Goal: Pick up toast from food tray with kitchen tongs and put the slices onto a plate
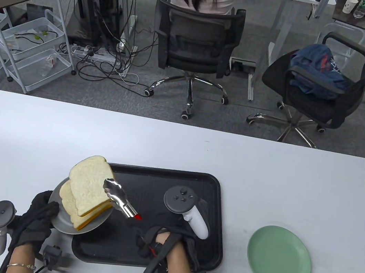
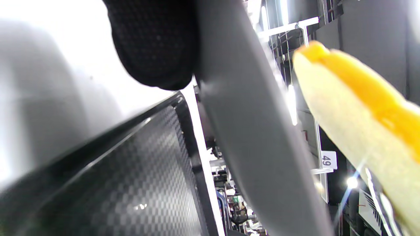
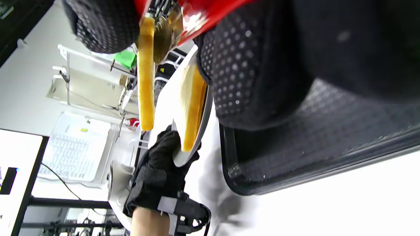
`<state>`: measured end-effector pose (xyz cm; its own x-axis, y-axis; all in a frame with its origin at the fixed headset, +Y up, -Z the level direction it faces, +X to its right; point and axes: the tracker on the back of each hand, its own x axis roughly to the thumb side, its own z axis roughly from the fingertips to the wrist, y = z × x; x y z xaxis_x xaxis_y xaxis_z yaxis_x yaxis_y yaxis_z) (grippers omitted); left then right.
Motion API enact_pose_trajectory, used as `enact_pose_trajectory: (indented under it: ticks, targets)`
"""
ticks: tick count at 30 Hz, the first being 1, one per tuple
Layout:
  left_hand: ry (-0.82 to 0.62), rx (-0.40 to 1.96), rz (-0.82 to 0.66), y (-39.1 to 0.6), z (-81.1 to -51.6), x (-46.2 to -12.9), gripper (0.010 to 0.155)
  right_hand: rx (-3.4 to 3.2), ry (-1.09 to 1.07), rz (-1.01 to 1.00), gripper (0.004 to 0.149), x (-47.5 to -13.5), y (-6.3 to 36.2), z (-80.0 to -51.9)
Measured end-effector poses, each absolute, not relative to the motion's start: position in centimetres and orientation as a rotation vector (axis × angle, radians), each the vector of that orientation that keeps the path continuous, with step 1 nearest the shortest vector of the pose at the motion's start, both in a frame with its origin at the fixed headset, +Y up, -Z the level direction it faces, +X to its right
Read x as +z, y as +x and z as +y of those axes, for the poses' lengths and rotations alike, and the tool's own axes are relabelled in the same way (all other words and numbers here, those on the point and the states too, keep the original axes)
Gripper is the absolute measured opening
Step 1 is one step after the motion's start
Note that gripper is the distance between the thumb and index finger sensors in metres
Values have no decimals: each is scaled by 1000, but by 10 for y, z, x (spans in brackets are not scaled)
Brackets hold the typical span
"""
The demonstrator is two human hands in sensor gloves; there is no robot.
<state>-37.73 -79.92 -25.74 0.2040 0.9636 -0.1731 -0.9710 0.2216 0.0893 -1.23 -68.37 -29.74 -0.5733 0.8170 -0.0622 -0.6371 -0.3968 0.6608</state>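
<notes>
In the table view my left hand grips the near rim of a grey plate and holds it tilted over the left edge of the black food tray. Two toast slices are on it. My right hand grips silver tongs with a red handle, and their tips pinch the upper slice. The lower slice lies on the plate. The right wrist view shows the pinched slice apart from the slice on the plate. The plate's underside fills the left wrist view.
A bare green plate sits on the white table to the right of the tray. Beyond the table's far edge stand office chairs with a seated person, a wire cart and cables.
</notes>
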Motion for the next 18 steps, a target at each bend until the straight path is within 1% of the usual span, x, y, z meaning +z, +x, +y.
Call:
enact_pose_trajectory:
  ticks: [4,8,13,18]
  targets:
    - [-39,1355,205,-378,-799,-257,58,2050,357,885,71,-297,-31,-700]
    - [-41,1362,202,-378,-799,-258,58,2075,359,941,71,-297,-38,-709]
    - [-43,1365,204,-379,-800,-258,58,2086,353,950,72,-297,-38,-710]
    - [-48,1363,201,-379,-800,-258,58,2086,375,947,78,-294,-36,-708]
